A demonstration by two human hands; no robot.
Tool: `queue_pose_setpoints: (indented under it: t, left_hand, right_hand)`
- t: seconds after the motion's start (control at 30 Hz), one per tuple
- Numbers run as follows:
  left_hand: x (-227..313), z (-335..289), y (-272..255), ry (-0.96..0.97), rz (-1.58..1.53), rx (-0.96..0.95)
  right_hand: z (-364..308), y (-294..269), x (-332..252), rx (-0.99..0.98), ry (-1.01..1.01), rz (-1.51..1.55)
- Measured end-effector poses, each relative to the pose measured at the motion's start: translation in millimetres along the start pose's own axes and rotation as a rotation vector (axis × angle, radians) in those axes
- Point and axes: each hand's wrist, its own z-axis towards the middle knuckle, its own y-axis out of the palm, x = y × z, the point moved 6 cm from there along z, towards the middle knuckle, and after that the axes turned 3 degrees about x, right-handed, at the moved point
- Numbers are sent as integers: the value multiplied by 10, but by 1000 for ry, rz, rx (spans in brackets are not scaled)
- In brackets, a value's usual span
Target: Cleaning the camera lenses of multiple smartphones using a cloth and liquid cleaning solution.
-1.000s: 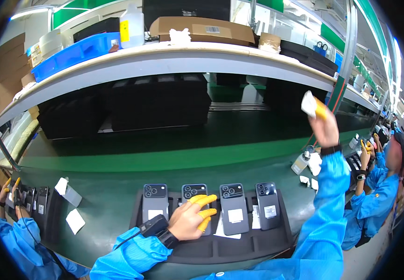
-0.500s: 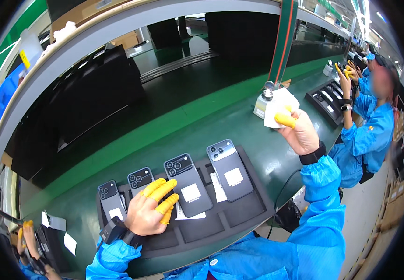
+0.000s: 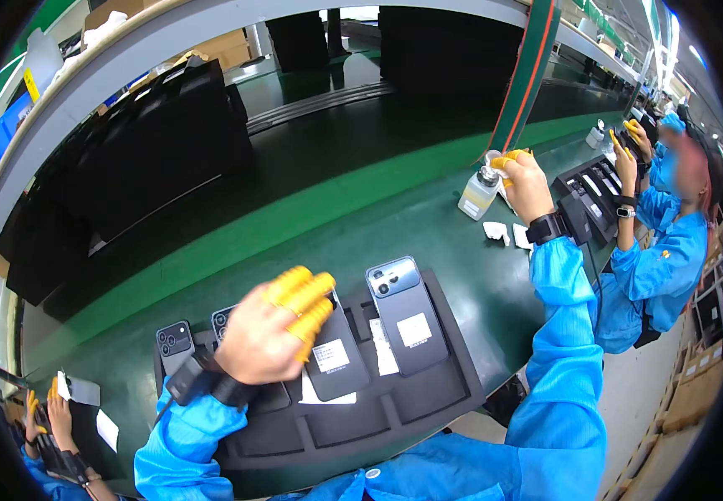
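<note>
My left hand (image 3: 271,334), with yellow finger cots, is over the middle of a black tray (image 3: 403,407). Its fingers are loosely stretched to the right, with nothing seen in them. They hide the camera end of a dark phone (image 3: 340,363) with a white label. Behind the hand another phone (image 3: 221,319) is mostly covered. A phone (image 3: 410,330) lies on the tray's right, and one (image 3: 176,341) at its left end. My right hand (image 3: 527,185), fingers bent, grips the metal-topped lid of a clear bottle (image 3: 476,199) of pale liquid.
Crumpled white wipes (image 3: 497,234) lie beside the bottle. A green strap (image 3: 527,79) hangs behind it from the shelf. To the right a co-worker (image 3: 670,250) handles something dark near another tray (image 3: 591,196). Another person's hands (image 3: 59,417) are at lower left.
My right hand has let go of the white wipe and moved up to the bottle's lid. My left hand has lifted and shifted slightly up over the phones.
</note>
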Motion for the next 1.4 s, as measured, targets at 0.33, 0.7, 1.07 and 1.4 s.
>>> queue_pose_setpoints:
  t: [0.33, 0.7, 1.07, 1.4]
  left_hand:
    - [454, -99, 592, 107, -357, -289]
    - [508, -202, 899, 46, -516, -361]
    - [470, -161, 897, 11, -595, -287]
    - [455, -147, 898, -4, -611, -294]
  right_hand:
    - [141, -78, -630, -81, -86, 11]
    - [-340, 103, -1858, -260, -441, 499]
    - [-476, 152, -2043, -349, -606, 481]
    - [-460, 181, -2103, -351, -574, 420]
